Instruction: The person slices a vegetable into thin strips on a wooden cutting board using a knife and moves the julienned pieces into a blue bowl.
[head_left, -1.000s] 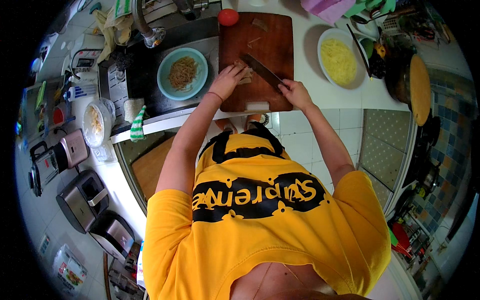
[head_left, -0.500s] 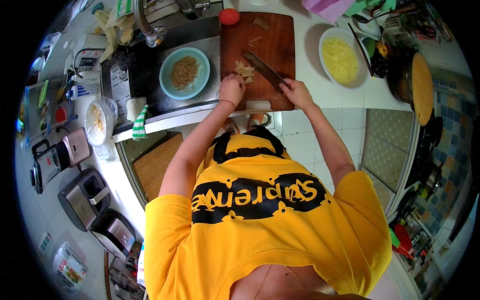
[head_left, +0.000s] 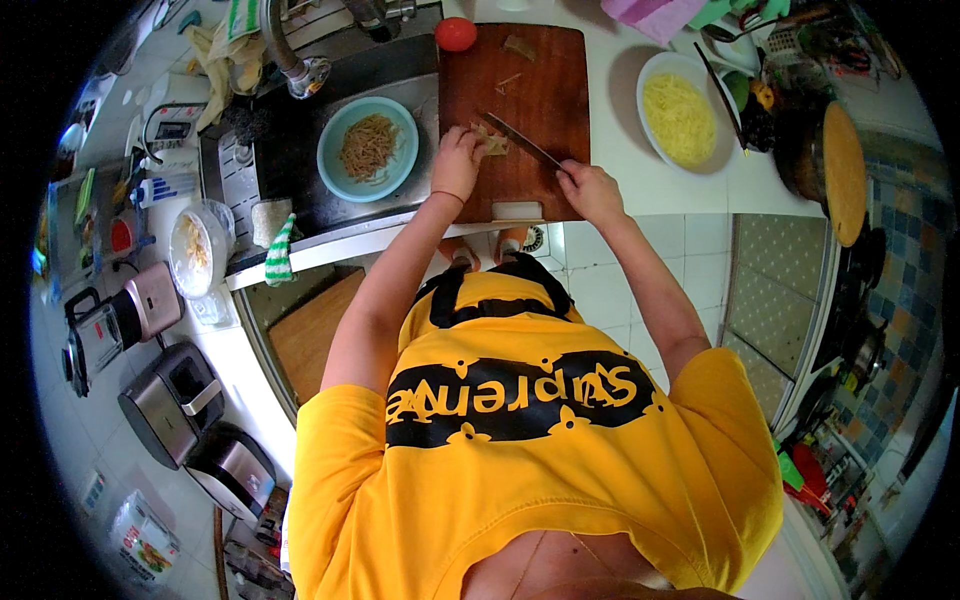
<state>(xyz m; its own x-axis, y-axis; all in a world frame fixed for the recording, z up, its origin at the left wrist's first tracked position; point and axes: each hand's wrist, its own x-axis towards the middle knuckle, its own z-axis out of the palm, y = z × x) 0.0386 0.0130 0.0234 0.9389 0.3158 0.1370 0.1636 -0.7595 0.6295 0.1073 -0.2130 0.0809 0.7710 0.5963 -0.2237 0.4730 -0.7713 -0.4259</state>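
My left hand (head_left: 458, 165) has its fingers bent down on a small pile of thin pale slices (head_left: 495, 145), which it partly covers. They lie on a reddish-brown cutting board (head_left: 545, 80). My right hand (head_left: 593, 191) is closed round the handle of a kitchen knife (head_left: 528, 140). The blade slants up and left over the board, its edge down by the slices and close to my left fingertips. A few pale scraps (head_left: 520, 46) lie farther up the board. At the board's far left corner sits a round red tomato (head_left: 456, 34).
Left of the board, a light-blue bowl (head_left: 329, 166) of brownish shreds stands in the sink area (head_left: 290, 180) below a faucet (head_left: 300, 72). On the right counter, a white dish (head_left: 722, 150) holds yellow shreds; dark chopsticks (head_left: 722, 95) rest across its edge. Beyond stands a pot with a wooden lid (head_left: 845, 175).
My left hand has moved slightly up and left over the slices. The knife has turned from lying flatter to more on edge, its blade now nearer the slices.
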